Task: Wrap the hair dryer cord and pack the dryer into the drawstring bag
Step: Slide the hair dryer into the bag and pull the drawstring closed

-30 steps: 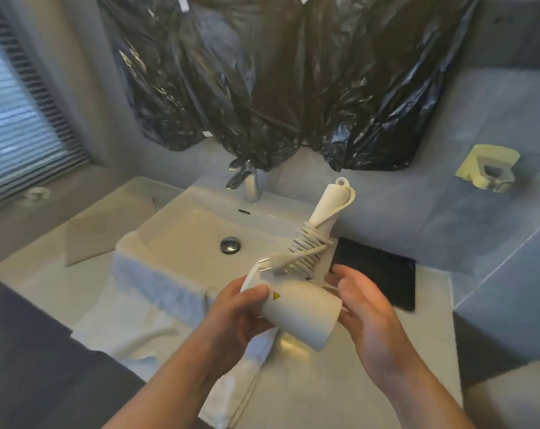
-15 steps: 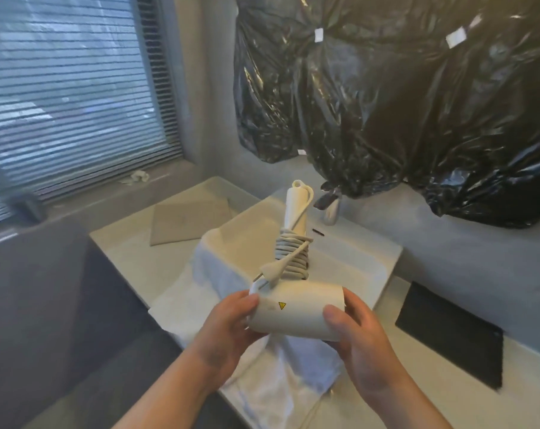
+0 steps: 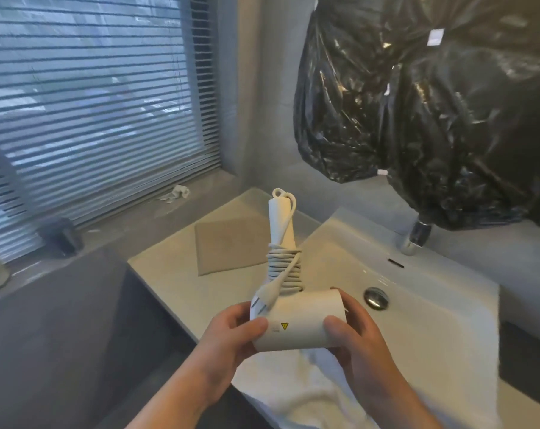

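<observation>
I hold a white hair dryer (image 3: 299, 323) in front of me with both hands, its barrel lying sideways and its handle (image 3: 279, 224) pointing up. The cord (image 3: 285, 269) is coiled in several turns around the base of the handle, and the plug (image 3: 268, 294) hangs down against the barrel. My left hand (image 3: 231, 339) grips the barrel's left end. My right hand (image 3: 352, 339) grips its right end. A flat beige cloth piece (image 3: 228, 246), possibly the drawstring bag, lies on the counter behind the dryer.
A white basin (image 3: 417, 305) with a metal drain (image 3: 376, 298) and a tap (image 3: 415, 239) is to the right. A white towel (image 3: 309, 394) drapes over the counter's front edge. Black plastic sheeting (image 3: 432, 119) hangs on the wall. A window with blinds (image 3: 86, 113) is on the left.
My view has swung left toward the window. The dryer has turned in my hands so its handle stands more upright, and my hands keep the same hold on the barrel.
</observation>
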Tool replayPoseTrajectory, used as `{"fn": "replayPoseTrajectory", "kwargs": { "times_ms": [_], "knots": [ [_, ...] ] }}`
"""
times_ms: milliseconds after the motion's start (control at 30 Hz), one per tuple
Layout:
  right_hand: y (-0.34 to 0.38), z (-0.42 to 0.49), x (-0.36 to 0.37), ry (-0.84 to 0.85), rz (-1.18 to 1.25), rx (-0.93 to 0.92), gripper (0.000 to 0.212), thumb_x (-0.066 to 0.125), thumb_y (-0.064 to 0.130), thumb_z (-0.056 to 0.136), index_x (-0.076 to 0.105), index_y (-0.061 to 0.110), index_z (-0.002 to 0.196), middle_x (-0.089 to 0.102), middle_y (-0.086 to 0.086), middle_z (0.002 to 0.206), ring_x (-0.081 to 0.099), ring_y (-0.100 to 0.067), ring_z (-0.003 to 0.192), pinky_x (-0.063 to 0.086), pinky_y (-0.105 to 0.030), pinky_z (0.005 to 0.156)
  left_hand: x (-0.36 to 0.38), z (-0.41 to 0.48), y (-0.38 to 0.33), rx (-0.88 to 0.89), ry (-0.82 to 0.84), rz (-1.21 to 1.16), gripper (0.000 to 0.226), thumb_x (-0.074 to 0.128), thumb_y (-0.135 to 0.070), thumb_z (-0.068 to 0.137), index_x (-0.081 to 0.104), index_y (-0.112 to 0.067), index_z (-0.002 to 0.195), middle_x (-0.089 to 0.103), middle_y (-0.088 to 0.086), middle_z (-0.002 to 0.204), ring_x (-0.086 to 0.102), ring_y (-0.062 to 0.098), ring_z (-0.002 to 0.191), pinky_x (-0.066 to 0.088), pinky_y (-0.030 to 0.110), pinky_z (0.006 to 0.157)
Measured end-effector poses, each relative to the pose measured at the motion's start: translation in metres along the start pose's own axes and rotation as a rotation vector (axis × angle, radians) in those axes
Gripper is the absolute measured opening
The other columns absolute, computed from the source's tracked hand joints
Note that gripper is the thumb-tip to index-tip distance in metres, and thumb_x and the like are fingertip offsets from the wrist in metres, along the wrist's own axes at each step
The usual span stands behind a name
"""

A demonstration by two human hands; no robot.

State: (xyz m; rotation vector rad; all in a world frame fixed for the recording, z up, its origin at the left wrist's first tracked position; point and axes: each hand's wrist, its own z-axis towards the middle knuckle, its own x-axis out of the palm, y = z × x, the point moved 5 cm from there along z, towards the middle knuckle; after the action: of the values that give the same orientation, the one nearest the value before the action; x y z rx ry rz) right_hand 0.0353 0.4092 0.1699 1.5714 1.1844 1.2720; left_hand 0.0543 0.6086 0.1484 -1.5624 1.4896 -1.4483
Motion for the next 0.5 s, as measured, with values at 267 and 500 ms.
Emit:
{"fn": "replayPoseTrajectory", "kwargs": {
  "times_ms": [267, 500],
  "knots": [
    [-0.016, 0.055, 0.088, -0.059, 0.251, 0.04, 0.066, 0.085, 0.041, 0.06, 0.067, 0.002, 0.11, 0.068, -0.021, 0.115, 0.067, -0.025, 0.101, 0.057, -0.038, 0.086, -0.071, 0.026, -0.032, 0.002, -0.064, -0.072, 0.081, 0.082, -0.034, 0.05, 0.063, -0.002, 0.122, 0.073, 0.016, 0.114, 0.07, 0.031, 0.106, 0.059, 0.035, 0.084],
    [-0.024, 0.1, 0.103, -0.078, 0.388, 0.079, 0.074, 0.087, 0.041, 0.053, 0.064, 0.004, 0.112, 0.069, -0.02, 0.112, 0.067, -0.029, 0.102, 0.049, -0.048, 0.097, -0.079, 0.065, -0.037, -0.023, -0.118, -0.072, 0.063, 0.083, -0.022, 0.068, 0.062, -0.003, 0.125, 0.072, 0.014, 0.117, 0.068, 0.03, 0.11, 0.056, 0.043, 0.094]
  ]
}}
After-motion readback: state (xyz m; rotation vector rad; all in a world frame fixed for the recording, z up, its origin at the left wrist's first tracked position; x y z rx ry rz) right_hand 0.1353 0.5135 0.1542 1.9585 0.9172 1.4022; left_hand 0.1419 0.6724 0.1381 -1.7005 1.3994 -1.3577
